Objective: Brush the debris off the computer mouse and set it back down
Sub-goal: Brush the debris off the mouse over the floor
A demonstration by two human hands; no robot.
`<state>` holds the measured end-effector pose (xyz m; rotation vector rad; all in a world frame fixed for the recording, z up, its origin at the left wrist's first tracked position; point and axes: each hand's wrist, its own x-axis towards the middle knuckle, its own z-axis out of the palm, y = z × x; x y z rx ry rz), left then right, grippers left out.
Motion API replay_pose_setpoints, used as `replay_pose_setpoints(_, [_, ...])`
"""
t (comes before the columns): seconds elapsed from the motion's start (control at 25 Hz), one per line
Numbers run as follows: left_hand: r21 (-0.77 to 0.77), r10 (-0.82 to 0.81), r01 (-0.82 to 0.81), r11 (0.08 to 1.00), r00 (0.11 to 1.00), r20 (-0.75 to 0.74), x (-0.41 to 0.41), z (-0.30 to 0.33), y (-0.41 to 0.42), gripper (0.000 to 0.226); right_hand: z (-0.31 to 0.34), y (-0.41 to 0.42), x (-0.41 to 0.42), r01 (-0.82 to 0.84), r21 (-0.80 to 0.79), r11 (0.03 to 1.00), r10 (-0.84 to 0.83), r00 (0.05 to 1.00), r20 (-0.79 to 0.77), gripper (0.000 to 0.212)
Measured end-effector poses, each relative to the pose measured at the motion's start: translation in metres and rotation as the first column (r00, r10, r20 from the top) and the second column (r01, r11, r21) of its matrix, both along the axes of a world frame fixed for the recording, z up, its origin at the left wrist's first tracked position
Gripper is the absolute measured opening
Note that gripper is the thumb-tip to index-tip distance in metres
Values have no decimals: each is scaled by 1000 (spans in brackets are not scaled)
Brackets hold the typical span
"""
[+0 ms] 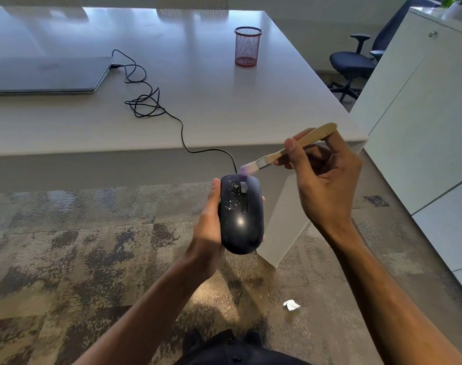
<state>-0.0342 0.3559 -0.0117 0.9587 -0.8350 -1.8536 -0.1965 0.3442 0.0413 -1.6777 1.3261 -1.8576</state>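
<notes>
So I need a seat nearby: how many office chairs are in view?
1. A dark office chair stands on the floor past the desk's far right corner, beside the white cabinet, which may hide others.

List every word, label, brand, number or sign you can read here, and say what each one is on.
None can be read.
The laptop lid shows a faint mark, too blurred to read.
The mouse in the left hand shows only white debris, no lettering.
The brush in the right hand has a bare wooden handle.
The mesh pen cup has no label.
</notes>
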Motion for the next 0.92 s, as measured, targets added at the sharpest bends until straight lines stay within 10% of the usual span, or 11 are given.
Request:
replay_pose_setpoints(0.4, [49, 52, -59, 997, 990, 131, 0, 2, -1, 64, 12, 37, 9, -480, 45, 876, 479, 856, -194, 8])
replay_pose_setpoints(0.76, [132, 107, -120, 984, 989, 104, -3, 3, -4, 70, 14, 19, 11, -270, 0, 963, 262, 935, -239, 12])
replay_pose_setpoints(0.92, [114, 98, -111, 987, 989, 112, -1, -1, -5, 64, 17, 18, 9, -407, 43, 913, 407, 894, -185, 9])
